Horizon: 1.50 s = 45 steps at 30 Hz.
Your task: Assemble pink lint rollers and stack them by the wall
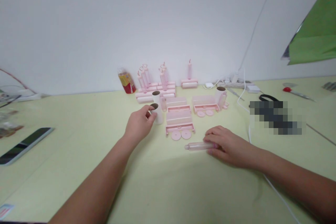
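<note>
My left hand (pixel 138 123) reaches forward and its fingers close around a white paper roll (pixel 158 113) standing upright on the pale green table (pixel 168 182). A second white roll (pixel 155 96) stands just behind it. My right hand (pixel 226 144) lies low on the table, fingers curled over the end of a clear pink handle (pixel 198 146) that lies flat and points left. Between the hands are pink roller covers with round end caps (pixel 180 126). More pink roller parts (pixel 157 87) are stacked by the wall.
A red snack can (pixel 127 82) leans at the wall. A phone (pixel 23 145) lies at the left. A power strip (pixel 233 84), white cable (pixel 245 108), red-handled tool (pixel 298 93) and a blurred dark patch (pixel 275 117) sit at the right. Green sheet (pixel 315 38) hangs top right.
</note>
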Tool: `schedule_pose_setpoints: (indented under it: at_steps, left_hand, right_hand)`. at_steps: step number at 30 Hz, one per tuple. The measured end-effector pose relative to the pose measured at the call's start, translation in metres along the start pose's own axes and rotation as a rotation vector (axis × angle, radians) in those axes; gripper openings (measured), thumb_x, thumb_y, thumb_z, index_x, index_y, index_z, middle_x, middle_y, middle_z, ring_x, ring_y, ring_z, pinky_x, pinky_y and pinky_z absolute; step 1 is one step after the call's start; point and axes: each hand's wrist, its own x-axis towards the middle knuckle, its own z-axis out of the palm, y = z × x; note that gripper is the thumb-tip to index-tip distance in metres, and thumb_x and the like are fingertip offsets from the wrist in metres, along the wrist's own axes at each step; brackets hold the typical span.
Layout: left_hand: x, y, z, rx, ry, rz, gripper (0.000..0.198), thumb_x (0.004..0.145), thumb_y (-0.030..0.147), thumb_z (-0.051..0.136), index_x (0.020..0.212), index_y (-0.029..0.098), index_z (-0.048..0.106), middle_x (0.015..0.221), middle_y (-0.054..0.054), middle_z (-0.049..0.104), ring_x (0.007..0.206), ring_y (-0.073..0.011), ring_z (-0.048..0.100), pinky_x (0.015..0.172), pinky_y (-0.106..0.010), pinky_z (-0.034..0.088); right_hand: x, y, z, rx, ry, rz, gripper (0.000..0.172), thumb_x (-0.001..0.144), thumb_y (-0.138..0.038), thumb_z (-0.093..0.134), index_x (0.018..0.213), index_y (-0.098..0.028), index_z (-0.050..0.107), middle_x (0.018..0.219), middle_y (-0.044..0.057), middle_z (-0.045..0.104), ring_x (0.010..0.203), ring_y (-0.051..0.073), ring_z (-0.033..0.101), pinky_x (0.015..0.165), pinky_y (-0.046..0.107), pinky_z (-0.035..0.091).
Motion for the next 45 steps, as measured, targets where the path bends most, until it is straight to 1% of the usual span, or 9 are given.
schedule_pose_setpoints:
  at_steps: [6,10,15,18,23,27,30,39,45]
  left_hand:
    - [-0.002,0.006,-0.018,-0.080,0.144,-0.005,0.024,0.086,0.041,0.058,0.088,0.019,0.067,0.066,0.001,0.063,0.058,-0.0133,0.055,0.059,-0.025,0.038]
    - [-0.018,0.028,-0.026,-0.365,0.287,0.036,0.022,0.085,0.039,0.063,0.088,0.018,0.063,0.061,0.004,0.054,0.052,-0.0093,0.046,0.053,-0.021,0.035]
    - [-0.057,0.069,-0.008,-0.853,-0.079,0.176,0.018,0.087,0.034,0.064,0.086,0.018,0.057,0.063,0.002,0.058,0.053,-0.0092,0.052,0.052,-0.020,0.041]
    - [-0.072,0.081,0.007,-0.896,-0.303,0.225,0.017,0.090,0.033,0.061,0.087,0.018,0.055,0.065,0.001,0.061,0.054,-0.0093,0.054,0.053,-0.020,0.043]
    - [-0.063,0.073,0.013,-0.587,-0.278,0.201,0.035,0.090,0.037,0.058,0.117,0.022,0.042,0.092,-0.004,0.067,0.063,-0.0135,0.060,0.058,-0.025,0.045]
    - [-0.050,0.062,0.013,0.003,-0.299,0.172,0.023,0.089,0.040,0.056,0.102,0.022,0.051,0.102,-0.009,0.069,0.084,-0.0244,0.067,0.068,-0.032,0.046]
    - [-0.050,0.061,0.017,0.180,-0.386,0.191,0.023,0.090,0.041,0.052,0.102,0.021,0.053,0.101,-0.011,0.069,0.083,-0.0263,0.068,0.066,-0.032,0.045]
    - [-0.054,0.068,0.024,0.257,-0.405,0.223,0.020,0.090,0.036,0.048,0.101,0.021,0.055,0.100,-0.010,0.069,0.081,-0.0261,0.068,0.063,-0.032,0.043]
    - [-0.054,0.063,0.019,0.077,-0.371,0.197,0.019,0.082,0.037,0.059,0.094,0.022,0.058,0.087,-0.007,0.069,0.073,-0.0227,0.063,0.060,-0.030,0.039]
  right_hand:
    - [0.001,0.003,0.001,0.039,0.048,-0.027,0.024,0.089,-0.029,0.062,0.111,-0.021,0.063,0.111,0.010,0.064,0.104,0.026,0.055,0.093,0.043,0.045]
    - [-0.002,0.004,0.003,0.102,0.234,-0.033,0.035,0.092,-0.033,0.058,0.125,-0.020,0.056,0.123,0.012,0.061,0.116,0.026,0.054,0.101,0.043,0.043]
    - [-0.008,0.002,0.002,0.210,0.394,-0.016,0.062,0.088,-0.045,0.063,0.141,-0.020,0.042,0.136,0.014,0.055,0.124,0.027,0.053,0.103,0.040,0.043]
    - [-0.009,0.000,0.002,0.266,0.375,-0.039,0.053,0.087,-0.044,0.065,0.133,-0.022,0.050,0.123,0.011,0.062,0.110,0.025,0.061,0.092,0.034,0.049]
    - [-0.009,0.002,0.003,0.336,0.434,0.074,0.038,0.087,-0.041,0.065,0.119,-0.021,0.059,0.107,0.007,0.069,0.096,0.022,0.065,0.083,0.031,0.050]
    - [-0.007,0.007,0.004,0.441,0.489,0.176,0.040,0.087,-0.042,0.065,0.120,-0.020,0.059,0.101,0.007,0.071,0.090,0.023,0.067,0.080,0.032,0.052]
    - [-0.007,0.008,0.005,0.477,0.473,0.184,0.041,0.087,-0.043,0.065,0.120,-0.019,0.060,0.100,0.007,0.071,0.088,0.023,0.067,0.078,0.032,0.052]
    - [-0.008,0.005,0.004,0.470,0.473,0.185,0.040,0.087,-0.042,0.066,0.119,-0.019,0.061,0.105,0.008,0.071,0.096,0.024,0.067,0.081,0.032,0.052]
    - [-0.009,0.008,0.007,0.514,0.511,0.179,0.039,0.087,-0.040,0.066,0.120,-0.020,0.060,0.108,0.009,0.069,0.098,0.024,0.066,0.080,0.032,0.053]
